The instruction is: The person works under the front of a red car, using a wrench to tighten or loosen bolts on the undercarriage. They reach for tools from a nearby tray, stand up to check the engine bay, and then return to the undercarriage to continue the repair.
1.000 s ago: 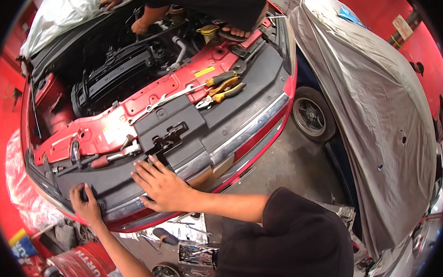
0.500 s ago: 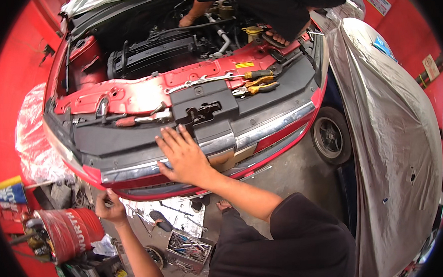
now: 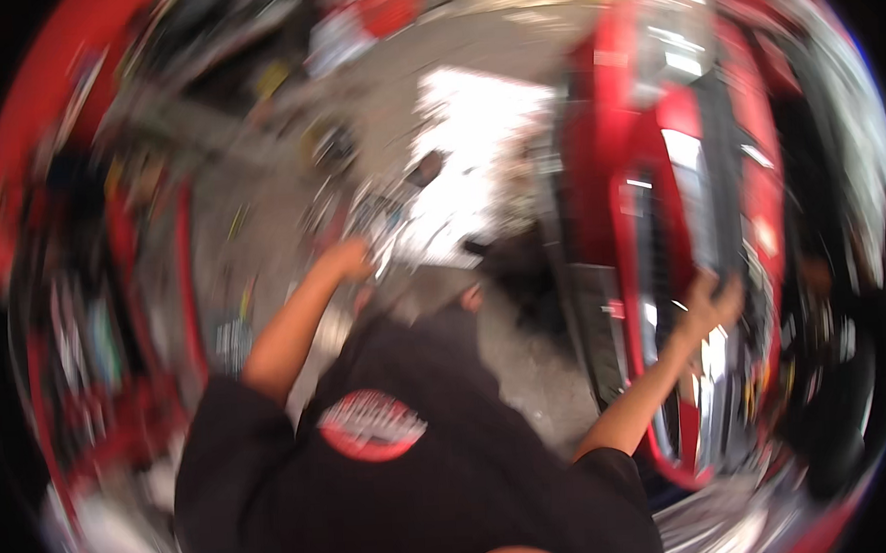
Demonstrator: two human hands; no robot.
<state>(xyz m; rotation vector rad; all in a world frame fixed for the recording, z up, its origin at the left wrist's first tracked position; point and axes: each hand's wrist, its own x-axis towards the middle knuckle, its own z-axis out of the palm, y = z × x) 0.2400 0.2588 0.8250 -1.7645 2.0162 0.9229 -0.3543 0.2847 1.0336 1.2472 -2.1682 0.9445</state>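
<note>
My right hand (image 3: 712,304) is at the front of the red car (image 3: 677,114), over the bumper and dark top panel. Its fingers look spread, with no object visible in them; whether it touches the panel is blurred. My left hand (image 3: 350,259) is held out over the floor, in front of the tool box (image 3: 375,218) as I see it. The left fingers are smeared by motion, so whether they hold anything cannot be made out. Loose tools in and around the box show only as streaks.
A bright white sheet (image 3: 457,166) lies on the floor with a dark sandal (image 3: 425,169) on it. A red drum (image 3: 389,4) stands at the far side. Red metal frames (image 3: 188,280) and shelving are at the left. A dark-clothed person (image 3: 835,386) is at the right.
My view has swung left, so the car now stands at the right. My right hand has shifted along the car's front. My left hand has left the bumper's side and is near the tool box.
</note>
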